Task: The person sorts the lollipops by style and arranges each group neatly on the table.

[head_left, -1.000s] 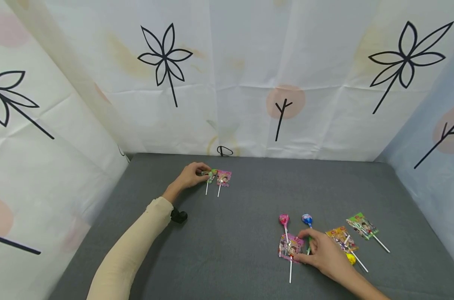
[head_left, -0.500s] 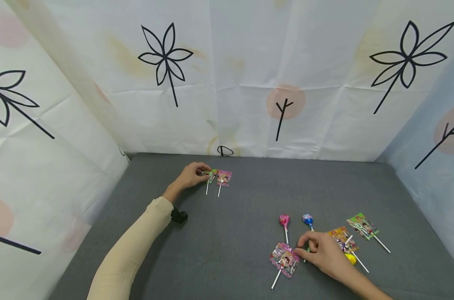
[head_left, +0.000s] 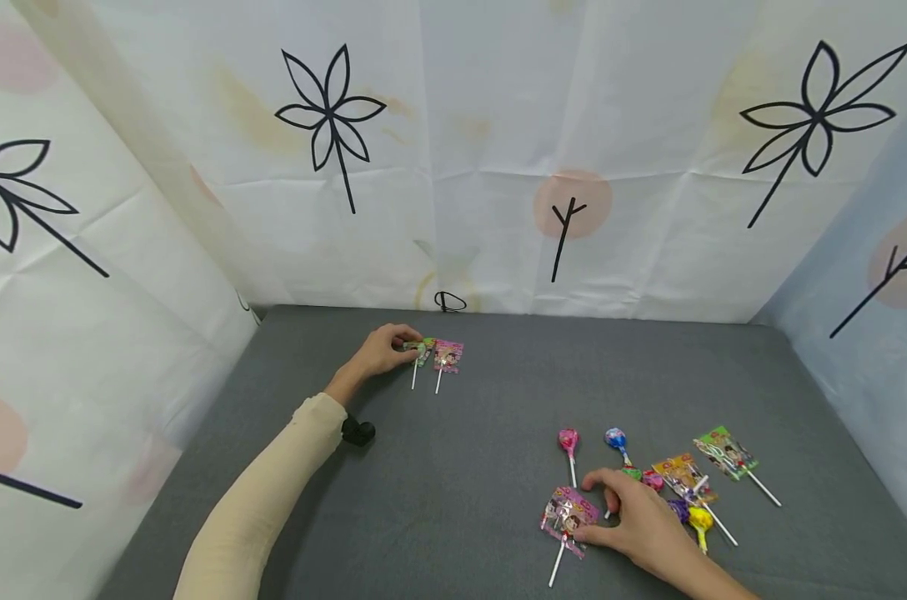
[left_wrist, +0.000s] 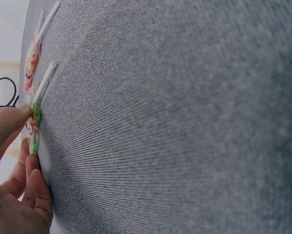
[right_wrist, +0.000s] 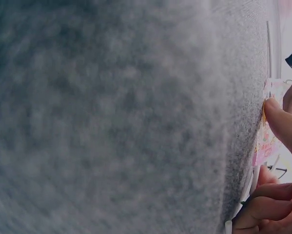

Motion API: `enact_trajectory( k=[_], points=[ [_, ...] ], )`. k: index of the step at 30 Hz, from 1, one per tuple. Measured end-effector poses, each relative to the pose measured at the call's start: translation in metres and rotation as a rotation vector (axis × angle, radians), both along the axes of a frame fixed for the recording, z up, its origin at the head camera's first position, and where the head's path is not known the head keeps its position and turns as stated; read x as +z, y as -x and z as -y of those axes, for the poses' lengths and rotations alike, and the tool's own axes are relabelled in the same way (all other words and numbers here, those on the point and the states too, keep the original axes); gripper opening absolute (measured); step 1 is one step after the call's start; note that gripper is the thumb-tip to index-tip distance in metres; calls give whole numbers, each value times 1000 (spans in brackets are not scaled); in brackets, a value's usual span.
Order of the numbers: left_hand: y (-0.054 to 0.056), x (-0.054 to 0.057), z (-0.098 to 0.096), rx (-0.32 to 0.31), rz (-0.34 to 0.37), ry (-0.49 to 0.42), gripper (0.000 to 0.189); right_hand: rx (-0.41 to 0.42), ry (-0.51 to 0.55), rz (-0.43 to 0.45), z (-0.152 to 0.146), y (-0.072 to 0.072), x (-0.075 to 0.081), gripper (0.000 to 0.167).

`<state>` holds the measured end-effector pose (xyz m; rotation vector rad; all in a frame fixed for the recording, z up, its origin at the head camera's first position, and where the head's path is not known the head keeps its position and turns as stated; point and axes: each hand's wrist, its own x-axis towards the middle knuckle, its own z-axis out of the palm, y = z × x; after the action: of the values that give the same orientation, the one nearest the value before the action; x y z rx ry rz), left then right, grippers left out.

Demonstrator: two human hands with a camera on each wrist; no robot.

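Observation:
At the back of the table, my left hand [head_left: 384, 348] pinches the edge of a green-wrapped lollipop [head_left: 421, 353]; its white stick points toward me. In the left wrist view the thumb [left_wrist: 11, 122] presses the green wrapper. A pink flat-wrapped lollipop [head_left: 448, 356] lies just right of it. At the front right, my right hand [head_left: 637, 521] holds another pink flat-wrapped lollipop [head_left: 568, 512] between thumb and forefinger, stick toward me. The right wrist view shows the thumb [right_wrist: 282, 124] on that wrapper. Its forefinger reaches the wrapper's upper right side.
Around the right hand lie round lollipops: pink [head_left: 568, 440], blue [head_left: 615, 438], yellow [head_left: 699, 518], purple [head_left: 678, 509], red-pink [head_left: 653, 480] and a partly hidden green one [head_left: 631, 472]. Flat orange [head_left: 678, 473] and green [head_left: 726, 452] packs lie farther right. Printed cloth walls [head_left: 483, 100] enclose the grey table.
The front pink lollipop has shifted left and toward me, its stick turning to slant left. My right hand came off it, then moved left and down onto it again. The left hand has stayed still.

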<state>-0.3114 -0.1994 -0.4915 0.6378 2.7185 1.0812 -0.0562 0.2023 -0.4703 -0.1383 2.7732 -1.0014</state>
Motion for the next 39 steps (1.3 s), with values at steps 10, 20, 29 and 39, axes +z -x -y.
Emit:
enact_trajectory(
  k=[10, 20, 29, 39],
  points=[
    [0, 2, -1, 11, 7, 6, 27, 69, 124, -58, -4, 1, -6, 41],
    [0, 1, 0, 15, -3, 15, 27, 104, 271, -66, -8, 1, -6, 37],
    [-1, 1, 0, 15, 3, 11, 27, 211, 488, -6, -17, 10, -2, 17],
    [-4, 3, -1, 16, 4, 13, 27, 252, 690, 89, -20, 21, 4, 16]
  ],
)
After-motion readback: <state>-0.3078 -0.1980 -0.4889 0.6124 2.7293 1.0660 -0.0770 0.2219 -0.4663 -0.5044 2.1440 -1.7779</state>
